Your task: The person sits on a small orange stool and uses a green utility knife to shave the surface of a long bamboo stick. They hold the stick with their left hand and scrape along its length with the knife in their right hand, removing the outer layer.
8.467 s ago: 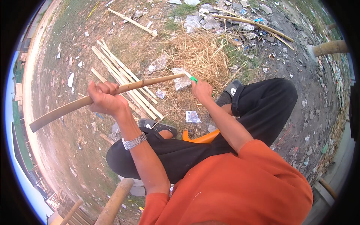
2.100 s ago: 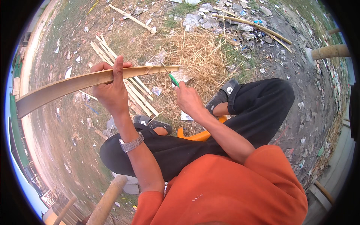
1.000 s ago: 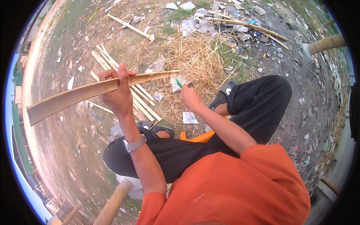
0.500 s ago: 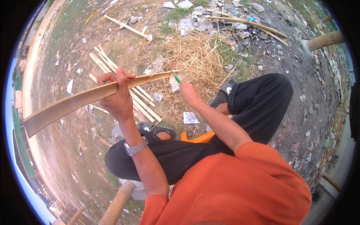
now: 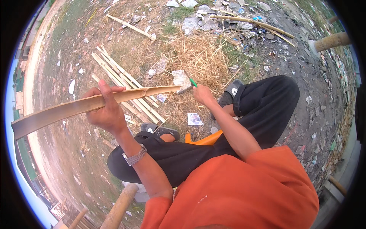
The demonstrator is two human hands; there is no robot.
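Note:
My left hand is closed around a long split bamboo strip, thumb on top. The strip's wide end reaches to the far left and its narrow end points right, toward the middle. In my right hand is a knife with a green handle; its thin dark blade points up and left. The blade is apart from the strip's narrow tip by a small gap. Beyond and below the strip, several pale bamboo slats lie in a loose pile on the ground.
A heap of straw-like shavings lies ahead of my feet. Under me is an orange seat. Bamboo poles and plastic litter lie at the far right; a single bamboo piece lies far left. Thick bamboo posts stand at the sides.
My left hand has drawn the bamboo strip left and slightly down. The right hand with the knife has moved right, and the blade has come away from the strip's tip.

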